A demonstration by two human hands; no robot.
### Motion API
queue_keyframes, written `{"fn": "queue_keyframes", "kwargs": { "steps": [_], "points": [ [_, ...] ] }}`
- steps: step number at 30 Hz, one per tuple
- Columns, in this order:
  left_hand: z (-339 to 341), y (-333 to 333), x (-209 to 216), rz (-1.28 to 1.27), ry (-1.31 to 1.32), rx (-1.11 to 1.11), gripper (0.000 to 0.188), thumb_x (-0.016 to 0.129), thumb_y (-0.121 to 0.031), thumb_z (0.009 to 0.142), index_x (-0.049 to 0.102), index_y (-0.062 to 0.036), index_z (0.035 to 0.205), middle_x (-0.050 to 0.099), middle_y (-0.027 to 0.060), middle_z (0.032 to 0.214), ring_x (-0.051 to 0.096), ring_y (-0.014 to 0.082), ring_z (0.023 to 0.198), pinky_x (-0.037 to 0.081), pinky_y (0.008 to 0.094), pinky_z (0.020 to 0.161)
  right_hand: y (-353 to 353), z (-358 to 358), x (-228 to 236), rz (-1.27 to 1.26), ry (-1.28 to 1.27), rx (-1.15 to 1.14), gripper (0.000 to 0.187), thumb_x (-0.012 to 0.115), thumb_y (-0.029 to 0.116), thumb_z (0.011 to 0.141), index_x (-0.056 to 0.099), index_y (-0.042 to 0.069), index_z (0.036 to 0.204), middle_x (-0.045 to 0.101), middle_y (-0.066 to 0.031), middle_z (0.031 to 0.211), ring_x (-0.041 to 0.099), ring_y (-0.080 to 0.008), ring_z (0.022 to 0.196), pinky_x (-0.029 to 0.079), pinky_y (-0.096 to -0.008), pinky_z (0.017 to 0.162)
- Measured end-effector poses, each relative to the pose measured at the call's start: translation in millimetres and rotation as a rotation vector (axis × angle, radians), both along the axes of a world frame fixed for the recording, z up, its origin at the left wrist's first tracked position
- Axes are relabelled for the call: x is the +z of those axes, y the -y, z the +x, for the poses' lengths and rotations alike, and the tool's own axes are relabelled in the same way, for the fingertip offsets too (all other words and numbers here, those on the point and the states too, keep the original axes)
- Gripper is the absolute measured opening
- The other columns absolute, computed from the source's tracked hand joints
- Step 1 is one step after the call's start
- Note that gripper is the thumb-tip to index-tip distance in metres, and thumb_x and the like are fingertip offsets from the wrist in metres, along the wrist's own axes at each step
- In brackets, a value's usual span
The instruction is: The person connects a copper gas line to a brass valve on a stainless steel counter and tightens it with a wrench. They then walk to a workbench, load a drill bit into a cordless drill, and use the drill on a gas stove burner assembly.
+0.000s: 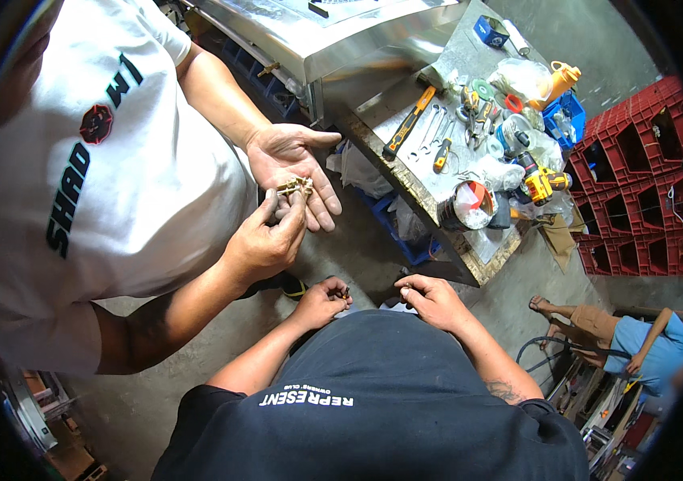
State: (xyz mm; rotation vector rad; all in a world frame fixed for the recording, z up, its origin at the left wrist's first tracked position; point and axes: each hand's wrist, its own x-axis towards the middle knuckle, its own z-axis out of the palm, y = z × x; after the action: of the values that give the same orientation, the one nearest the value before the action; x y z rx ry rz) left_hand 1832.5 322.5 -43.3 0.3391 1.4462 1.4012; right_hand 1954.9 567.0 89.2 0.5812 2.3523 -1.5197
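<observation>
My left hand (320, 304) is held in front of my belly, its fingers closed on a small dark brownish piece (347, 294). To its right, my right hand (431, 301) is also closed, thumb against fingers; a dark bit shows at its fingertips, too small to name. Beyond my left hand, a person in a white shirt holds out an open palm (281, 152) with several small brass-coloured metal pieces (294, 187) on it. That person's other hand (265, 243) pinches at these pieces.
Ahead right stands a workbench (398, 172) crowded with a hammer (410, 123), wrenches (433, 128), a yellow-black drill (543, 181) and plastic bags. Red crates (630, 176) are stacked beyond it. A metal-topped unit (333, 40) stands at the back. Another person (646, 345) is at far right.
</observation>
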Motion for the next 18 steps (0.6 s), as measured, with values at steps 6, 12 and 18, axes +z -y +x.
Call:
{"fn": "queue_keyframes", "kwargs": {
  "steps": [6,12,18],
  "points": [
    [5,-15,-4,0.067,-0.001,0.024,0.019,0.065,-0.001,0.086,0.057,-0.0031,0.103,0.066,0.0054,0.095,0.065,0.0122,0.089,0.054,0.0283,0.081,-14,8,8,0.039,-0.035,-0.006,0.026,0.059,0.018,0.098,0.069,0.000,0.115,0.073,-0.0117,0.092,0.069,-0.0194,0.084,0.054,-0.0330,0.077],
    [8,-30,-9,0.068,-0.049,0.003,0.016,0.065,-0.001,0.089,0.057,-0.0022,0.103,0.066,0.0053,0.097,0.065,0.0125,0.092,0.054,0.0286,0.083,-26,8,13,0.099,-0.051,0.002,0.024,0.061,0.016,0.095,0.070,0.000,0.111,0.074,-0.0153,0.094,0.072,-0.0238,0.088,0.055,-0.0347,0.080],
    [13,-24,-18,0.053,-0.055,0.066,0.018,0.067,-0.005,0.085,0.059,-0.0028,0.101,0.068,0.0038,0.092,0.065,0.0108,0.086,0.053,0.0274,0.080,-26,-72,52,0.281,-0.305,0.006,0.018,0.065,0.013,0.090,0.072,0.002,0.101,0.074,-0.0160,0.091,0.073,-0.0268,0.086,0.056,-0.0353,0.078]
  ]
}}
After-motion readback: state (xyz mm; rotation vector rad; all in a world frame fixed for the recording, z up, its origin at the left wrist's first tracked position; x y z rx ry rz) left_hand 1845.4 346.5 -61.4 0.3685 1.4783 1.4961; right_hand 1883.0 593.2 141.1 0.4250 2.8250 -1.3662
